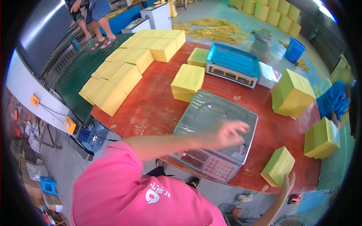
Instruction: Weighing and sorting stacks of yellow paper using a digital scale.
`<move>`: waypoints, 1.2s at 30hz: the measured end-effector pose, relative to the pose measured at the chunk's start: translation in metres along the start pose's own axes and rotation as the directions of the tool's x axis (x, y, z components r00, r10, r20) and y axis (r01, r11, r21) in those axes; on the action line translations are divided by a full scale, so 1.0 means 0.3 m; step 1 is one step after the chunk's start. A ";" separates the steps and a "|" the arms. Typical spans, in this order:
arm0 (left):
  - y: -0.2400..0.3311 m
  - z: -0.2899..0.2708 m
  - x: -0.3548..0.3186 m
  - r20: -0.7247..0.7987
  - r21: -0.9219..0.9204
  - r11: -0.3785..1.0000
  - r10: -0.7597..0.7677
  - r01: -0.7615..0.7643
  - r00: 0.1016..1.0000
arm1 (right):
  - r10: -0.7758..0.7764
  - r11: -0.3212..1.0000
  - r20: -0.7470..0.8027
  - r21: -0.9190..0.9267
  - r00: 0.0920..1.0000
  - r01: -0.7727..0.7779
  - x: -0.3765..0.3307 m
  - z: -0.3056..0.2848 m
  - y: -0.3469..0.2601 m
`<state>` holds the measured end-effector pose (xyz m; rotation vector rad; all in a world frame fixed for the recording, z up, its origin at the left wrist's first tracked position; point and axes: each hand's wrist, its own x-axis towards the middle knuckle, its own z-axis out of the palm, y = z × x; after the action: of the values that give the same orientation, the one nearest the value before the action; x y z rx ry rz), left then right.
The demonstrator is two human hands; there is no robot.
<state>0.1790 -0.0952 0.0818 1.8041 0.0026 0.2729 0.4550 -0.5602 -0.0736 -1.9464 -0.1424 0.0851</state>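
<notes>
My left hand [230, 132] hovers over the steel pan of a digital weighing scale [205, 113] on the red table [151, 109]. Its fingers are spread, it is blurred, and it holds nothing. The scale's keypad and lit red display face the table's near edge. My right hand [286, 182] comes up from below the table edge and grips the near end of a yellow block [278, 165], which lies at the front right of the table.
A second scale with a blue tray [232, 58] stands farther back. Yellow blocks lie behind the near scale [187, 80], at the right [292, 92] [321, 137], and in rows on the green conveyor [124, 64]. Another person [90, 15] stands at the top left. A blue bin [294, 49] is on the floor.
</notes>
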 end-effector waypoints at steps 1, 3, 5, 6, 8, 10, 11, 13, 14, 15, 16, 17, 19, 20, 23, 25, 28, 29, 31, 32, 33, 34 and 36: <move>0.000 -0.145 -0.035 -0.046 0.113 0.993 -0.024 0.029 0.999 | -0.244 0.895 -0.129 -0.412 0.961 0.172 0.035 -0.026 0.027; -0.071 -0.429 -0.135 -0.249 -0.019 0.992 -0.129 0.128 0.960 | -0.358 0.922 -0.108 -0.200 0.927 0.333 -0.010 0.120 -0.238; -0.124 -0.694 -0.184 -0.409 0.268 0.918 -0.167 0.294 0.897 | -0.478 0.875 -0.099 0.039 0.873 0.483 -0.300 0.462 -0.705; -0.152 -0.823 -0.203 -0.401 0.267 0.892 -0.242 0.366 0.884 | -0.516 0.852 -0.056 0.068 0.854 0.519 -0.413 0.597 -0.843; -0.223 -1.066 -0.254 -0.458 0.455 0.775 -0.219 0.438 0.862 | -0.755 0.653 0.125 0.052 0.644 0.756 -0.568 0.878 -0.948; -0.319 -1.294 -0.271 -0.504 0.473 0.706 -0.275 0.528 0.819 | -0.599 0.799 0.406 0.253 0.690 0.545 -0.759 1.186 -0.982; -0.379 -1.402 -0.262 -0.537 0.516 0.655 -0.255 0.552 0.804 | -0.461 0.887 0.618 0.309 0.637 0.342 -0.849 1.330 -1.033; -0.468 -1.604 -0.203 -0.512 0.613 0.589 -0.210 0.526 0.833 | -0.272 0.909 0.790 0.398 0.549 -0.123 -0.989 1.618 -0.990; -0.498 -1.693 -0.163 -0.504 0.699 0.501 -0.160 0.510 0.849 | -0.266 0.915 0.753 0.393 0.602 -0.088 -1.030 1.739 -0.927; -0.532 -1.769 -0.122 -0.490 0.704 0.505 -0.163 0.499 0.856 | -0.315 0.930 0.678 0.361 0.665 0.072 -1.048 1.827 -0.910; -0.560 -1.843 -0.075 -0.500 0.747 0.448 -0.107 0.491 0.859 | -0.326 0.938 0.659 0.314 0.678 0.146 -1.062 1.879 -0.908; -0.590 -1.912 -0.030 -0.507 0.784 0.389 -0.049 0.484 0.861 | -0.337 0.941 0.642 0.260 0.688 0.218 -1.080 1.923 -0.899; -0.640 -1.982 0.123 -0.470 0.800 0.372 -0.096 0.470 0.877 | -0.488 0.870 0.585 0.269 0.648 0.413 -1.116 1.990 -0.831; -0.677 -2.014 0.194 -0.453 0.821 0.381 -0.016 0.424 0.891 | -0.497 0.854 0.592 0.204 0.634 0.479 -1.128 2.004 -0.813; -0.783 -2.118 0.394 -0.410 0.887 0.290 0.134 0.360 0.902 | -0.505 0.802 0.604 0.066 0.616 0.593 -1.153 2.031 -0.798; -0.877 -2.183 0.515 -0.378 0.919 0.194 0.179 0.344 0.908 | -0.469 0.822 0.595 0.023 0.653 0.569 -1.185 2.033 -0.763; -0.996 -2.278 0.720 -0.418 0.908 0.125 0.272 0.399 0.867 | -0.052 0.999 0.729 0.030 0.683 0.044 -1.211 2.021 -0.757; -1.027 -2.310 0.772 -0.416 0.908 0.098 0.292 0.406 0.861 | 0.072 0.980 0.727 0.075 0.683 -0.183 -1.205 2.022 -0.798; -1.113 -2.354 0.844 -0.394 0.913 0.033 0.340 0.407 0.854 | 0.220 0.902 0.727 0.102 0.650 -0.419 -1.182 2.027 -0.867; -1.116 -2.353 0.871 -0.394 0.916 0.052 0.313 0.398 0.864 | 0.441 0.714 0.684 0.125 0.581 -0.689 -1.165 2.036 -0.906; -1.091 -2.351 0.895 -0.411 0.909 0.107 0.068 0.403 0.909 | 0.623 0.448 0.642 0.174 0.446 -0.877 -1.159 2.048 -0.923; -1.093 -2.362 0.904 -0.399 0.894 0.140 -0.179 0.425 0.899 | 0.640 0.433 0.639 0.160 0.427 -0.887 -1.167 2.058 -0.917; -1.149 -2.414 0.909 -0.394 0.900 0.163 -0.090 0.404 0.915 | 0.607 0.553 0.594 0.161 0.528 -0.817 -1.206 2.047 -0.900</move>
<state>0.3584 0.7244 -0.0366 3.0227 0.8853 0.2712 0.0026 0.0529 -0.0536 -1.3674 0.3852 1.1025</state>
